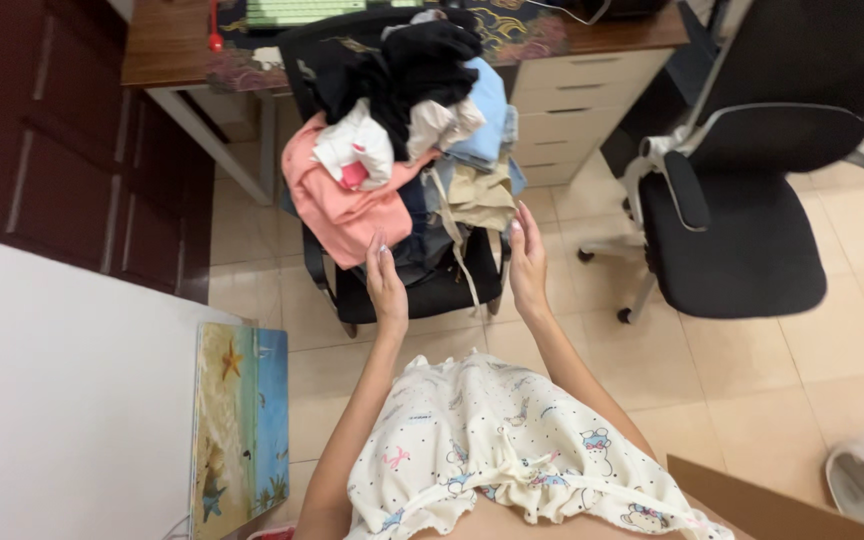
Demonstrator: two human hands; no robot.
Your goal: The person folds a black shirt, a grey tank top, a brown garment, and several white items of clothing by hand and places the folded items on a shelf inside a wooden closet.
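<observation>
A heap of clothes is piled on a black chair in front of me: pink, white, black, light blue and beige pieces. My left hand reaches up with fingers apart, its tips at the lower edge of the pink garment. My right hand is raised beside the beige garment, fingers straight and apart, holding nothing. Both forearms stretch out over my white printed top.
A black office chair stands to the right. Behind the pile are a wooden desk and a white drawer unit. A white table with a beach-print mat lies at left. A cardboard edge shows bottom right.
</observation>
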